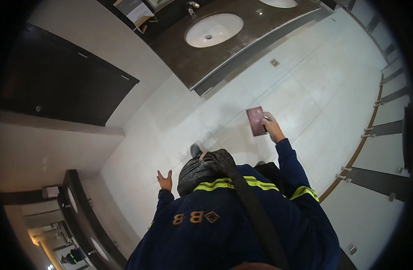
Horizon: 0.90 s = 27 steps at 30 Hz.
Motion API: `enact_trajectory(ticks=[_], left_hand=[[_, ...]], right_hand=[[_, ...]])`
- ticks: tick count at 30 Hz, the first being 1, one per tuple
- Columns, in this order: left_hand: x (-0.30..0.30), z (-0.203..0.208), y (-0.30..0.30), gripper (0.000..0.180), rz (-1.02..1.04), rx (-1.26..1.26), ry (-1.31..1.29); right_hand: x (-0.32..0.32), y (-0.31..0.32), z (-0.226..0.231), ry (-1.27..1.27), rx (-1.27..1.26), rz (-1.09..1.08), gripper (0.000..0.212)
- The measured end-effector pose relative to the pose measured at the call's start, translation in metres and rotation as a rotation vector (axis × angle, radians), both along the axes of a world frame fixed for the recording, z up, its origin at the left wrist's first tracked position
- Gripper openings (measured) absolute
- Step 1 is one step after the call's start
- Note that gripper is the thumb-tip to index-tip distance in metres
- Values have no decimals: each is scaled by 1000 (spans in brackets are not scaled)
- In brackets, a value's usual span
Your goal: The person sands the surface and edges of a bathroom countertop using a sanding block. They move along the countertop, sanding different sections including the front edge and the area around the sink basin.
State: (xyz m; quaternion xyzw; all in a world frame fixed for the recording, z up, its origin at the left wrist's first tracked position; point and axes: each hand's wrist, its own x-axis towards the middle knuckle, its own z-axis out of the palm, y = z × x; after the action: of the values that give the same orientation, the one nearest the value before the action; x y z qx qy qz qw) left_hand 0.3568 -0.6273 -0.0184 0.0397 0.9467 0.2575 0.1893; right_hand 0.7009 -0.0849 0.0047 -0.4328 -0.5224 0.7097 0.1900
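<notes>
My right hand [273,128] is out ahead over the floor, fingers closed on the edge of a flat maroon rectangular thing [256,121]. It looks like a small booklet or a folded cloth; I cannot tell which. On the other side of my body, my left hand [164,181] holds nothing, its thumb and fingers spread apart. A dark grey bag [195,173] hangs at my front between the two hands, with its strap [249,202] running across my navy top.
A dark counter [170,54] with a white oval basin [215,30] and a chrome tap [192,6] stands ahead. Cubicle panels [372,198] line the right. A dark wall panel [58,81] is at left; another basin counter [82,213] and mirror stand lower left. Pale tiles [296,99] cover the floor.
</notes>
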Motion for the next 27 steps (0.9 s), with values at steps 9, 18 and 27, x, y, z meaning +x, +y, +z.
enact_trajectory(ticks=[9, 18, 27], left_hand=[[-235, -27, -25, 98, 24, 457, -162], [-377, 151, 268, 80, -859, 196, 306], [-323, 134, 547, 76, -1514, 309, 431]], right_hand=[[-246, -35, -67, 33, 313, -385, 29], [-391, -42, -2, -346, 203, -809, 63], [-450, -22, -11, -438, 244, -829, 61]])
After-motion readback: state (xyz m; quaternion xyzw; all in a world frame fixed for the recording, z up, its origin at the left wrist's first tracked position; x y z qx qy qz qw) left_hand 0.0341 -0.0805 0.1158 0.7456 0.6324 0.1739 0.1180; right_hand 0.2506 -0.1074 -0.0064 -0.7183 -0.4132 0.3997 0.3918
